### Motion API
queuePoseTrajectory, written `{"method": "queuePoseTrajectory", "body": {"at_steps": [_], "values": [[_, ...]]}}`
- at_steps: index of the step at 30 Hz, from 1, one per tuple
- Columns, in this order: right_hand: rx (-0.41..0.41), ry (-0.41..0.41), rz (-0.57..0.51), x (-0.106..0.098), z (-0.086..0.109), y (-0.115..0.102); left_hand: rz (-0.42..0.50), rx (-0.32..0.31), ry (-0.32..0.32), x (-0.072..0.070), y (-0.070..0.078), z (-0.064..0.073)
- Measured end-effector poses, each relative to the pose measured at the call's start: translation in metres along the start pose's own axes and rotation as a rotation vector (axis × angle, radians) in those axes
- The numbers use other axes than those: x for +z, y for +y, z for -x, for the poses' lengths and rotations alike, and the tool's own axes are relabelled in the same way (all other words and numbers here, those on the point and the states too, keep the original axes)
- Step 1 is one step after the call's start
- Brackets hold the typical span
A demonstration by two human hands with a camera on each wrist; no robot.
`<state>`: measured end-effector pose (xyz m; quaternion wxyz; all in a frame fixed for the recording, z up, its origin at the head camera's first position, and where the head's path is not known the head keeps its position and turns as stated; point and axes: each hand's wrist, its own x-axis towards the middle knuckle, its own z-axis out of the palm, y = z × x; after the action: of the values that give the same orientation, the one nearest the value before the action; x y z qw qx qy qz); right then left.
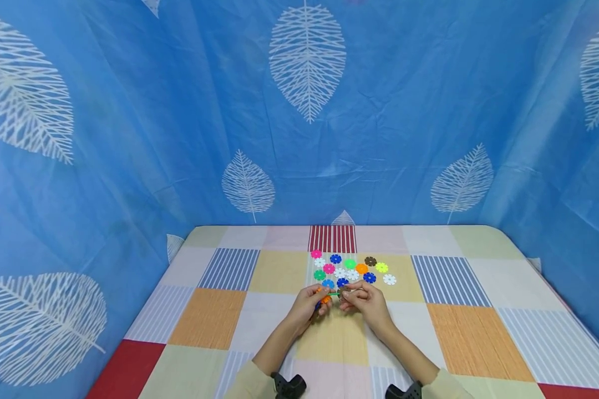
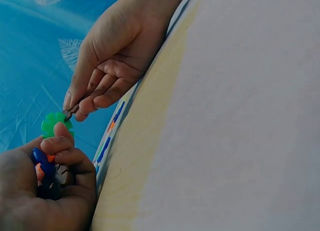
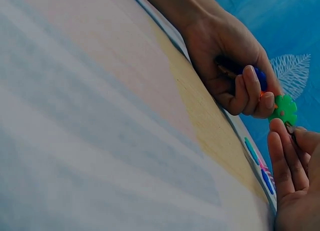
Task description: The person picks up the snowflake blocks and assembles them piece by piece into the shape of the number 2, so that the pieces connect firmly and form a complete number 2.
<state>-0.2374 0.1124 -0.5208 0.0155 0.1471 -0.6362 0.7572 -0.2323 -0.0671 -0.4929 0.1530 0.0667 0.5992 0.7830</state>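
My left hand (image 1: 304,306) grips a cluster of joined flower-shaped plastic discs, with blue (image 2: 46,163) and orange (image 1: 325,299) ones showing among the curled fingers. A green disc (image 2: 50,124) sticks out at the cluster's end, by the left thumb and index finger. From the other side my right hand (image 1: 370,305) pinches a brown disc (image 2: 71,111) between thumb and fingers. Its edge meets the green disc's rim; whether the slots are engaged I cannot tell. In the right wrist view the left palm and fingers hide part of the cluster.
Several loose flower discs lie just beyond the hands, among them a pink disc (image 1: 316,254), a yellow disc (image 1: 381,267) and a white disc (image 1: 389,279). A patchwork cloth (image 1: 274,316) covers the table. Blue leaf-print curtains (image 1: 379,138) surround its back and sides.
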Motion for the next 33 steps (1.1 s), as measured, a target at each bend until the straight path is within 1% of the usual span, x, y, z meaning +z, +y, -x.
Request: {"method": "queuePoseTrajectory", "body": {"at_steps": [5, 11, 17, 21, 24, 27, 31, 33], "values": [[0.003, 0.008, -0.028, 0.002, -0.002, -0.002, -0.003, 0.003, 0.013, 0.002, 0.007, 0.001], [0.011, 0.015, -0.023, 0.003, -0.005, -0.002, -0.01, 0.005, 0.011, 0.0, 0.007, -0.002], [0.021, 0.025, -0.021, 0.004, -0.007, -0.002, 0.005, 0.011, 0.011, -0.006, -0.004, -0.012], [0.02, 0.027, -0.024, 0.005, -0.007, -0.001, 0.004, 0.008, 0.028, -0.009, -0.013, -0.017], [0.021, 0.026, -0.023, 0.006, -0.006, -0.001, -0.007, 0.012, 0.041, -0.008, -0.015, -0.017], [0.033, 0.031, -0.023, 0.007, -0.005, -0.001, -0.003, 0.002, 0.05, -0.008, -0.016, -0.016], [0.05, 0.048, -0.021, 0.007, -0.003, 0.0, 0.012, -0.023, 0.042, -0.008, -0.017, -0.014], [0.042, 0.048, -0.008, 0.007, -0.003, 0.001, 0.021, -0.03, 0.032, -0.008, -0.018, -0.014]]}}
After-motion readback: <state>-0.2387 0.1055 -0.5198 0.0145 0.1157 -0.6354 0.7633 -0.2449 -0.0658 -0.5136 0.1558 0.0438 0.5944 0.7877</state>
